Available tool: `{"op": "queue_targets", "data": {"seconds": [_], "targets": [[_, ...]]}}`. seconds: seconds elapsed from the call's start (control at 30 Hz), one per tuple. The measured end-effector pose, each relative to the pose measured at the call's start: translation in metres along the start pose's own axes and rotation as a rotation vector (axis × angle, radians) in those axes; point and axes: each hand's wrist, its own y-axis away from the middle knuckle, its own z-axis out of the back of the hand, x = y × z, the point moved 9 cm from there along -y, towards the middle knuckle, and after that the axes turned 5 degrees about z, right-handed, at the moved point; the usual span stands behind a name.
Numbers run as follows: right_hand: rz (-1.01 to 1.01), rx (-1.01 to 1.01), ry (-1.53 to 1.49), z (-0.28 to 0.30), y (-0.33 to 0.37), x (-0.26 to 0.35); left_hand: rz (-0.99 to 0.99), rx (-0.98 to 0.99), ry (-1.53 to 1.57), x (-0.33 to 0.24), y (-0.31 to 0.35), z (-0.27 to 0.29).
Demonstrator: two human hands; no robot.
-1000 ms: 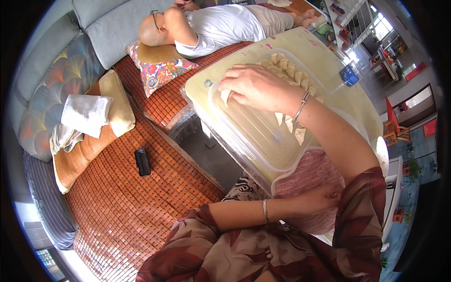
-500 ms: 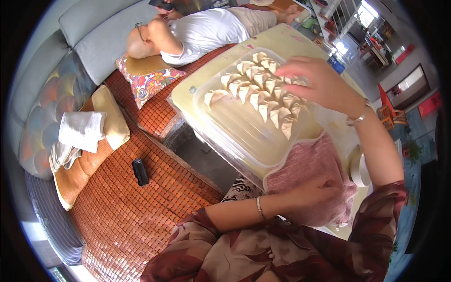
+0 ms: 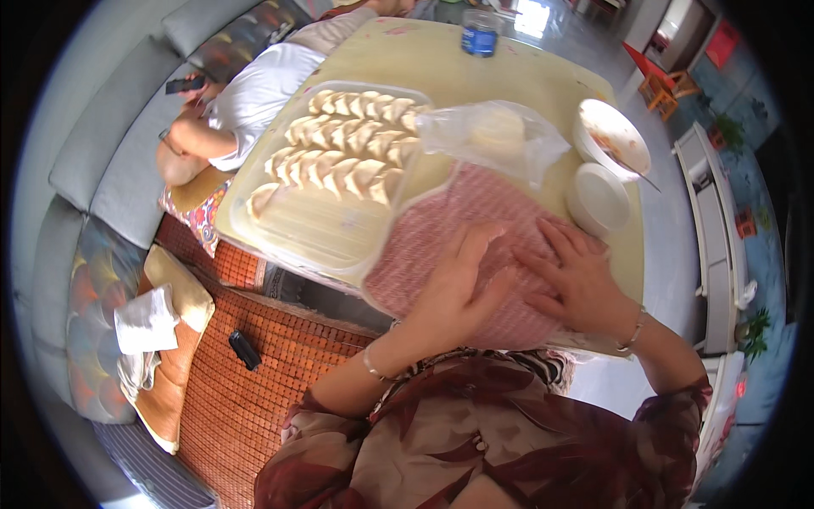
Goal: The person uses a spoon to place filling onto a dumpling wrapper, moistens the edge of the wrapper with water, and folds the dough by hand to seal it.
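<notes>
A pink ribbed towel (image 3: 421,242) is spread over the near edge of the table. Flat on it lies my left hand (image 3: 469,284), fingers stretched out, thumb apart. My right hand (image 3: 579,280) rests beside it with spread fingers, touching the same cloth. Neither hand holds anything. To the left of the towel, a clear plastic tray (image 3: 314,237) carries several rows of folded dumplings (image 3: 339,170), with one dumpling alone at its left side. Beyond the towel, a clear plastic bag (image 3: 538,153) covers a pale round lump (image 3: 498,131), which looks like dough.
On the table's right stand a white bowl (image 3: 593,119) with filling and a utensil, and a small white dish (image 3: 599,200). A blue-labelled jar (image 3: 479,41) sits at the far edge. A person (image 3: 263,102) lies on the sofa at left, near a black object (image 3: 244,349).
My right hand has come from above the dumplings back to the towel. My left hand now lies flat on the cloth. The view has turned rightward, bringing the bowl and bag into sight.
</notes>
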Motion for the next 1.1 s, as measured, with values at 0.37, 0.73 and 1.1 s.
{"op": "queue_targets", "data": {"seconds": [0.37,0.73,1.1], "targets": [[0.115,0.042,-0.226,-0.032,0.007,-0.013,-0.217,0.071,-0.976,0.002,-0.007,-0.027],[0.12,-0.286,-0.215,0.056,-0.087,-0.102,-0.102,0.012,-0.719,-0.009,-0.019,-0.023],[0.257,-0.03,0.02,0.005,-0.148,-0.091,-0.235,0.016,-0.827,-0.011,-0.008,-0.028]]}}
